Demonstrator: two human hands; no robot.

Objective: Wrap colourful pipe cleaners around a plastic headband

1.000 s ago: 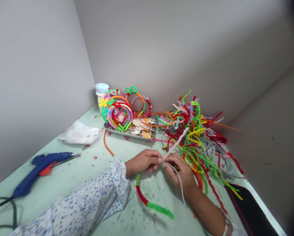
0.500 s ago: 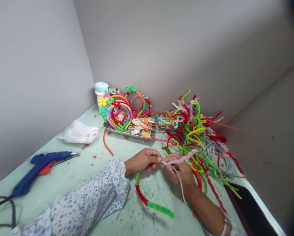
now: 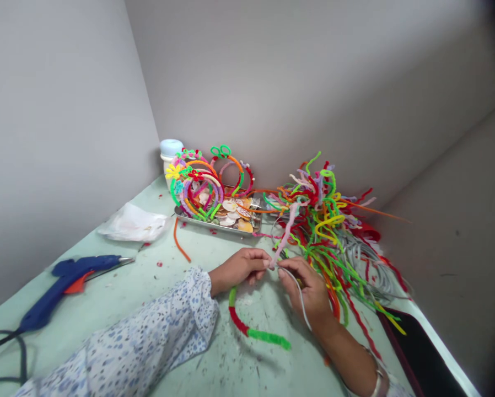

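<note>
My left hand [image 3: 240,268] pinches the wrapped end of a curved headband [image 3: 247,325], covered in green and red fuzzy wire, that arcs down over the table. My right hand [image 3: 307,286] is closed on the same spot, gripping the bare grey band [image 3: 301,300] and a pale pink pipe cleaner [image 3: 285,234] that sticks up and away from my fingers. The two hands touch at the fingertips near the middle of the pale green table [image 3: 148,286].
A heap of coloured pipe cleaners [image 3: 330,226] and grey bands lies at the right. A metal tray [image 3: 214,223] holds finished headbands [image 3: 202,182] and shells. A blue glue gun [image 3: 61,284], a plastic bag [image 3: 134,223], a white jar [image 3: 171,151] and a loose orange pipe cleaner [image 3: 180,245] lie left.
The free end of the pink pipe cleaner swung down to the right, then back up and to the left, going round the band. Both hands stayed in place.
</note>
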